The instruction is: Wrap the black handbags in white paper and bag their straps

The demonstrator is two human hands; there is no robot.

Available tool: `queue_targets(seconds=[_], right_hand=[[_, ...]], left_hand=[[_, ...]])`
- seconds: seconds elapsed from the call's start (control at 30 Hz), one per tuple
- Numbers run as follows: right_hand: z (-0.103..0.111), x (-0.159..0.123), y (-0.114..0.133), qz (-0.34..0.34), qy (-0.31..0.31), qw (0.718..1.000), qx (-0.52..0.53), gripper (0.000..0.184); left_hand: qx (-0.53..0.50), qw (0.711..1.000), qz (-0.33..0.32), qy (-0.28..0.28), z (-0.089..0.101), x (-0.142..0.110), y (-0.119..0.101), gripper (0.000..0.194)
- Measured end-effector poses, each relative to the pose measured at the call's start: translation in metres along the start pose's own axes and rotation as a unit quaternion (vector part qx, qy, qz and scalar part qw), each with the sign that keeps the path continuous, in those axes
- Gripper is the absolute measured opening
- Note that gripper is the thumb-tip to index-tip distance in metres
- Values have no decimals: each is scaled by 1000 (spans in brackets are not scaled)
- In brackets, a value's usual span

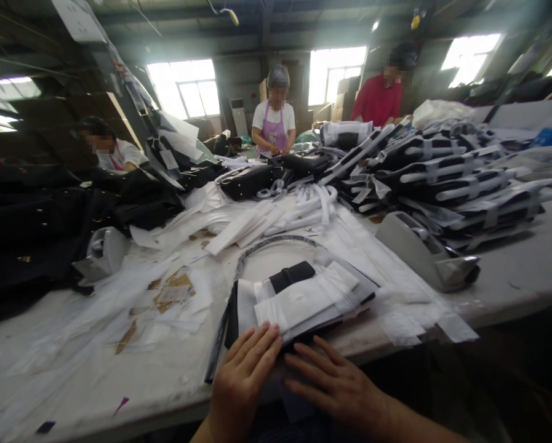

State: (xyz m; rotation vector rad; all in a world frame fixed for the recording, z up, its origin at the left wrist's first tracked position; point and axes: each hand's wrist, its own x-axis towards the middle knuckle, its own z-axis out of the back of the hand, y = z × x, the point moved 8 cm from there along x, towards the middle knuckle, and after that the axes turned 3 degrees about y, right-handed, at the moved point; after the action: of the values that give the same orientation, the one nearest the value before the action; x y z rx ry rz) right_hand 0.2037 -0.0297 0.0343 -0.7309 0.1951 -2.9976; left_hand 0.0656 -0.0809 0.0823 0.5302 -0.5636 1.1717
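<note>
At the near edge of the bench (511, 289), here we are with one black bag (232, 329) lying flat, white foam sheets (303, 301) over its upper side. Its long axis runs left to right, roughly in line with that near edge, and its one plastic-wrapped strap (257, 243) arches out toward the far edge, one end trailing down past the bag's left side. One short black tab (292, 277) shows above the foam, lying slantwise, its right end farther from us.

Our left hand (248, 375) is open and laid flat, fingertips on the foam at the bag's near side. Our right hand (335, 381) is open too, fingers spread, grasping nothing, right at the bag's near side; whether it touches, we cannot tell.

Now the count: two grey tape dispensers, the left dispenser (103, 252) well apart from the bag, the right dispenser (428, 252) nearer the right-hand pile. That pile of wrapped bags (464, 178) overlaps too much for us to number, as do the dark bags (40, 221) on the left and the white tubes (322, 200) beyond our bag. One purple scrap (122, 405) and one black scrap (45, 427) lie by the near edge, left. Three people show clearly beyond: one in a white top (121, 154), one in an apron (273, 132), one in red (377, 101).
</note>
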Motion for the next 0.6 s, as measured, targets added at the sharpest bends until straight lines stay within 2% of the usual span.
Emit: queue_targets(seconds=[0.13, 0.23, 0.33, 0.5, 0.6], right_hand=[[7, 16, 8, 20, -95, 994, 55, 25], [18, 25, 5, -10, -141, 983, 118, 19], [24, 24, 4, -42, -159, 976, 143, 22], [20, 17, 9, -34, -139, 978, 149, 27], [23, 21, 3, -43, -150, 976, 152, 31]], left_hand=[[17, 1000, -16, -3, 3, 3, -1, 37], [21, 1000, -16, -5, 3, 3, -1, 38], [21, 1000, -7, -11, 2, 1, 0, 38], [25, 1000, -15, -2, 0, 0, 1, 39], [35, 999, -32, 6, 0, 1, 1, 41]])
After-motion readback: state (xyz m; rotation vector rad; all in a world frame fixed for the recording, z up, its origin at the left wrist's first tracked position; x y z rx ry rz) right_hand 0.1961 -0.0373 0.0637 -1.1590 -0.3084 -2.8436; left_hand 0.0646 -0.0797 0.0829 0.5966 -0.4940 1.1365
